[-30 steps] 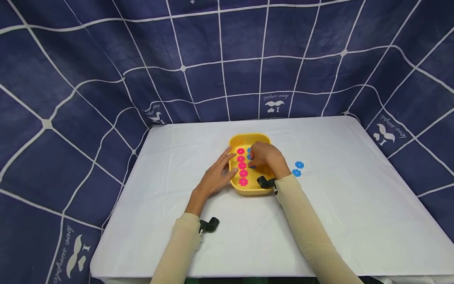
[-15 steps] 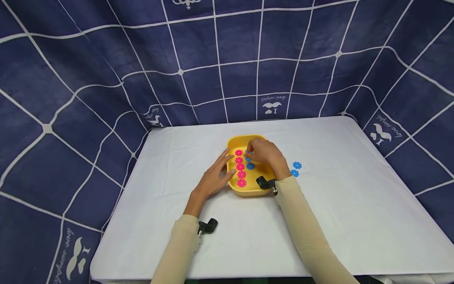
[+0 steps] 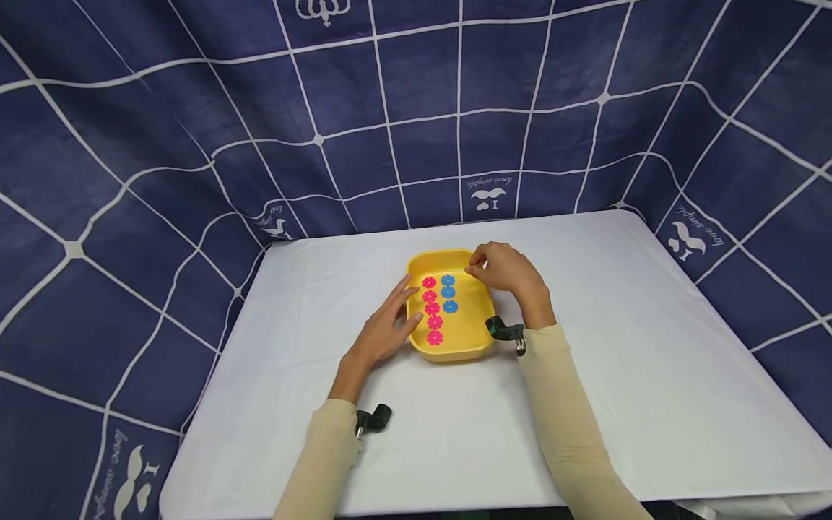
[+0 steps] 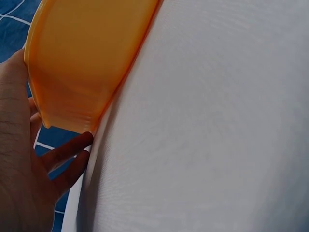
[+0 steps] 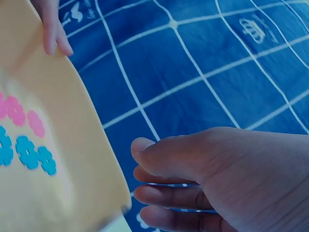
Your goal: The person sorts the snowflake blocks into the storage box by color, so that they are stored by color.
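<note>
A yellow tray (image 3: 464,336) stands on the white table. Inside it lies a column of several pink flower-shaped plastic discs (image 3: 432,308), with a shorter column of 3 blue discs (image 3: 448,292) to their right. My left hand (image 3: 383,328) rests against the tray's left side, its fingers and thumb reaching to the rim; the left wrist view shows the fingers (image 4: 72,150) extended along the tray's outer wall. Over the tray's far right rim hovers my right hand (image 3: 510,269). Its thumb and fingers are loosely bent with nothing between them in the right wrist view.
The white-covered table (image 3: 650,375) extends on both sides of the tray. A dark blue curtain (image 3: 416,79) with white lines encloses the back and sides. Small black cameras (image 3: 373,419) sit on both wrists.
My right hand has lifted off the blue discs and moved right to the tray's rim, uncovering all the blue ones inside. It now hides the two blue discs on the table. My left hand stays put.
</note>
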Demonstrator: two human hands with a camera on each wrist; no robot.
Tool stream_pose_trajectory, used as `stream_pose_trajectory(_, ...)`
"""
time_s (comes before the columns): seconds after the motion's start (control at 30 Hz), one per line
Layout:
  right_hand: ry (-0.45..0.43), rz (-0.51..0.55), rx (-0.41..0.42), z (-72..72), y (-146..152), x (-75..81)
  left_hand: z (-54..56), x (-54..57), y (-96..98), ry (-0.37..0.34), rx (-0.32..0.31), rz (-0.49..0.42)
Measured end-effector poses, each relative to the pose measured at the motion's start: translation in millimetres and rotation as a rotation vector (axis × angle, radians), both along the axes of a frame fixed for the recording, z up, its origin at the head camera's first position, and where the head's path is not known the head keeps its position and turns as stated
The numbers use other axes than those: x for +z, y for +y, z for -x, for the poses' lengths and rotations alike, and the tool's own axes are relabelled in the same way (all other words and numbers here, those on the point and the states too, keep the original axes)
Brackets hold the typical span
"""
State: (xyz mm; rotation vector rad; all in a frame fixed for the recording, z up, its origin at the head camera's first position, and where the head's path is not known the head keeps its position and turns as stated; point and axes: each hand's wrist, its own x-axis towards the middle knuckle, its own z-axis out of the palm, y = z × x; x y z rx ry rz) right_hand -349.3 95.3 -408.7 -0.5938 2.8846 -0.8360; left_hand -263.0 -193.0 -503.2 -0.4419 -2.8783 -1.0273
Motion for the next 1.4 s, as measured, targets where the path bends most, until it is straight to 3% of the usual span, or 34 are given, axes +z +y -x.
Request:
stream_pose_trajectory(0.4,-0.061,0.046,-0.072,5.9,60.1,-4.5,1.7,1.0,3.1,-0.015,0.0,0.004)
stream_pose_trajectory(0.77,-0.183,0.091,-0.195,2.6,110.0,-13.3,3.1,-1.0,3.4,-0.023,0.014,-0.001)
stream_pose_trajectory(1.1,-0.3,0.114,-0.125,-1.8,138.5,-35.2,2.4,-1.8,4.4,-0.012,0.007,-0.005)
stream_pose_trajectory(1.4,-0.42,0.073,-0.148,1.4,145.5,-56.8,3.5,-2.8,5.2,-0.013,0.012,-0.006)
